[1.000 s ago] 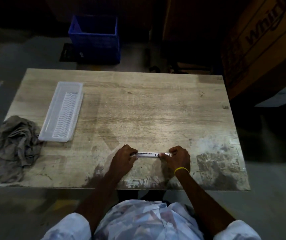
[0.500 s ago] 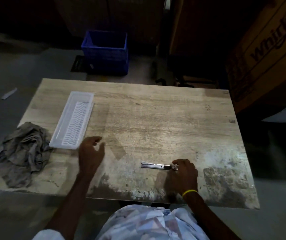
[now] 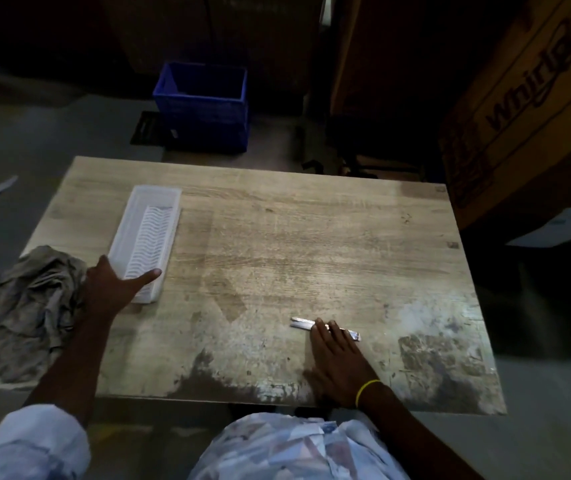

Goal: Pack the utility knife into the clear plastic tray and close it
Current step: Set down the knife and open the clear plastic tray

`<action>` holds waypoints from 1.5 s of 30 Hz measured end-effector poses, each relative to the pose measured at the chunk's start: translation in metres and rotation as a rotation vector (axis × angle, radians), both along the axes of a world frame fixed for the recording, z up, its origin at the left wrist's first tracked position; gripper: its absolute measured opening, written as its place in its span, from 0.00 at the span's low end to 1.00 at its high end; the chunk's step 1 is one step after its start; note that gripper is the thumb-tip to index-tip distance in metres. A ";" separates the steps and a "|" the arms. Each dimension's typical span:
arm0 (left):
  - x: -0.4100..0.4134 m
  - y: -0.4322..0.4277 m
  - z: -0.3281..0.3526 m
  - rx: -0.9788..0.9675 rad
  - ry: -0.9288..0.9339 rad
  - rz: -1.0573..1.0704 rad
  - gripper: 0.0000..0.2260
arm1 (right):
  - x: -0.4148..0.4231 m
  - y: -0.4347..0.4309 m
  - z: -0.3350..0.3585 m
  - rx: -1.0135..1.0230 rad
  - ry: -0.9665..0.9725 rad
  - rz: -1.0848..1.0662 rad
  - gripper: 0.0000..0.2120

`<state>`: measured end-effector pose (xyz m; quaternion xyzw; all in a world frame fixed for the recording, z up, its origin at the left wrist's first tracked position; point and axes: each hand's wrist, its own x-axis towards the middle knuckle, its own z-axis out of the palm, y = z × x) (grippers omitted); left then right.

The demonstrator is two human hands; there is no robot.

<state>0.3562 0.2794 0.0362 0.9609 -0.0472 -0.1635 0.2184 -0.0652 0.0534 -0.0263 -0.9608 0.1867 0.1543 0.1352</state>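
A slim silver utility knife [image 3: 300, 323] lies flat on the wooden table [image 3: 311, 244] near its front edge. My right hand [image 3: 337, 355] rests on the table with its fingers lying over the knife's middle, not curled around it. The clear plastic tray [image 3: 145, 237], long and ribbed inside, lies at the table's left side. My left hand [image 3: 114, 289] is spread open at the tray's near end, thumb at its left edge and a finger laid across the near corner. I cannot tell whether it grips the tray.
A crumpled grey rag [image 3: 31, 306] hangs over the table's left front corner, beside my left hand. A blue crate [image 3: 204, 105] stands on the floor behind the table. Large cardboard boxes [image 3: 519, 109] stand at the right.
My left hand let go of the knife and reached left to the tray's near end. My right hand shifted from pinching the knife's right end to lying flat over it.
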 end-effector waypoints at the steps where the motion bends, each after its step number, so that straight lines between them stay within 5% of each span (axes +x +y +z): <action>1: -0.005 0.000 0.000 -0.009 0.005 0.001 0.53 | -0.002 -0.005 0.001 0.008 0.017 -0.048 0.35; 7: -0.065 -0.020 0.003 -0.084 0.086 -0.112 0.56 | -0.018 -0.032 -0.007 -0.006 0.094 -0.262 0.39; 11: -0.133 -0.047 0.004 -0.199 0.223 -0.200 0.41 | -0.020 -0.037 -0.001 0.029 0.094 -0.259 0.45; 16: -0.196 -0.071 -0.015 -0.379 0.460 -0.145 0.24 | 0.000 -0.022 0.027 0.243 -0.140 -0.382 0.49; 25: -0.231 -0.091 -0.013 -0.551 0.748 -0.048 0.35 | 0.037 0.000 0.044 0.812 -0.430 -0.962 0.12; 32: -0.219 -0.095 -0.002 -0.844 1.180 0.346 0.33 | 0.032 -0.002 0.057 1.105 -0.398 -1.169 0.07; 36: -0.217 -0.102 0.010 -1.059 1.377 0.354 0.33 | 0.037 0.003 0.083 1.317 -0.372 -1.102 0.10; 39: -0.221 -0.110 0.017 -1.123 1.414 0.343 0.33 | 0.044 0.007 0.093 1.196 -0.404 -1.017 0.10; 43: -0.223 -0.126 0.020 -1.138 1.355 0.284 0.36 | 0.049 0.018 0.103 0.557 -0.523 -0.658 0.35; 45: -0.224 -0.134 0.023 -1.132 1.350 0.277 0.36 | 0.056 0.028 0.115 0.462 -0.603 -0.481 0.35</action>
